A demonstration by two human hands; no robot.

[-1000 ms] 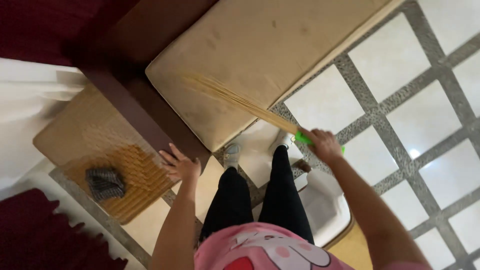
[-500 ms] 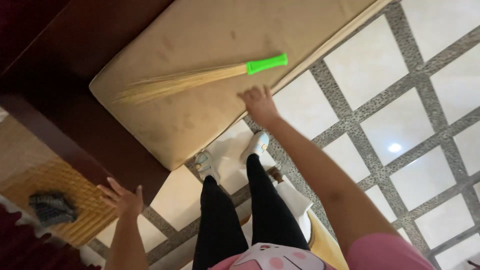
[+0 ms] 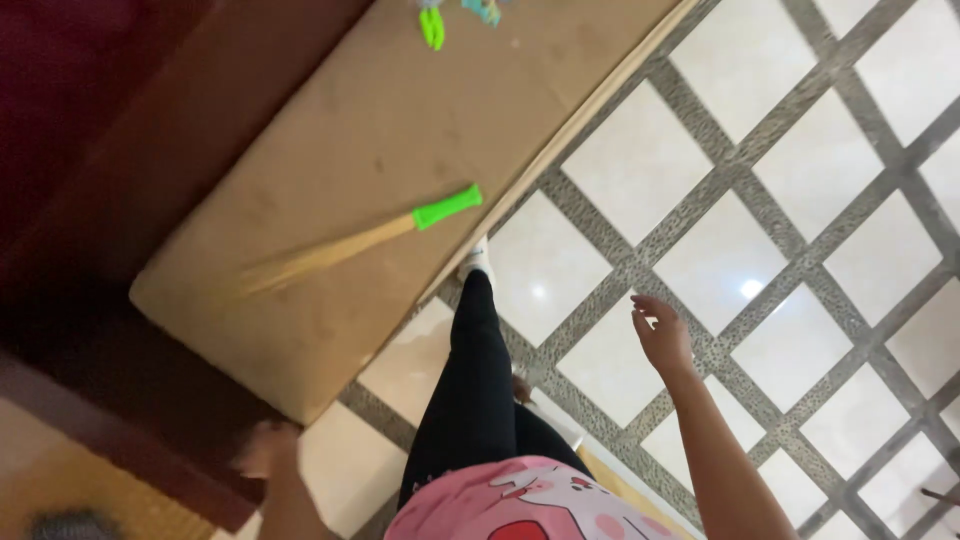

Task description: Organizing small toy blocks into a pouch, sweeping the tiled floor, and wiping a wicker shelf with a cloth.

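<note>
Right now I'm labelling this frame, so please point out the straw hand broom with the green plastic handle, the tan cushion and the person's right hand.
straw hand broom with the green plastic handle (image 3: pixel 446 207), head view, on the handle.
tan cushion (image 3: pixel 340 120), head view, bare top.
right hand (image 3: pixel 662 335), head view, palm.

The person's left hand (image 3: pixel 268 447) is blurred, so its fingers cannot be told apart. Small green and teal objects (image 3: pixel 455 14) on the tan rectangular cushion (image 3: pixel 330 150) are cut off by the top edge. A dark blurred shape (image 3: pixel 70 524) is cut by the bottom edge.
</note>
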